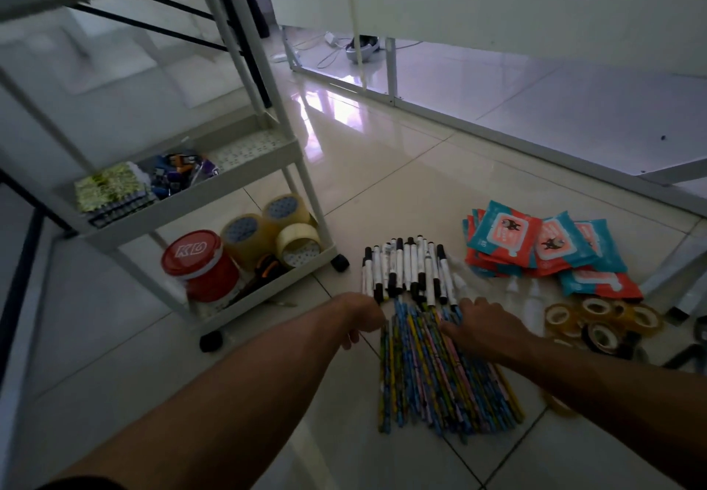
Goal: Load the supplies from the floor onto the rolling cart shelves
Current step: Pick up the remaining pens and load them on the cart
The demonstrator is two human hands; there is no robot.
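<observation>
Pencils (432,371) lie in a colourful bundle on the tiled floor (401,183) at lower centre of the frame, and both my hands are down at their upper end. My left hand (361,315) is curled narrow at the bundle's left edge, fingers bent onto the tips; whether it grips any I cannot tell. My right hand (478,323) lies flat and spread on top of the pencils. Just above them sits a row of white markers (411,269) with black caps. To the right are teal and orange wipe packets (535,244), with small clear tape rolls (600,321) below those. At left stands the white rolling cart (294,145): its bottom shelf holds a red-lidded tub (199,264) and large brown tape rolls (267,229), its middle shelf a patterned notebook (109,187).
</observation>
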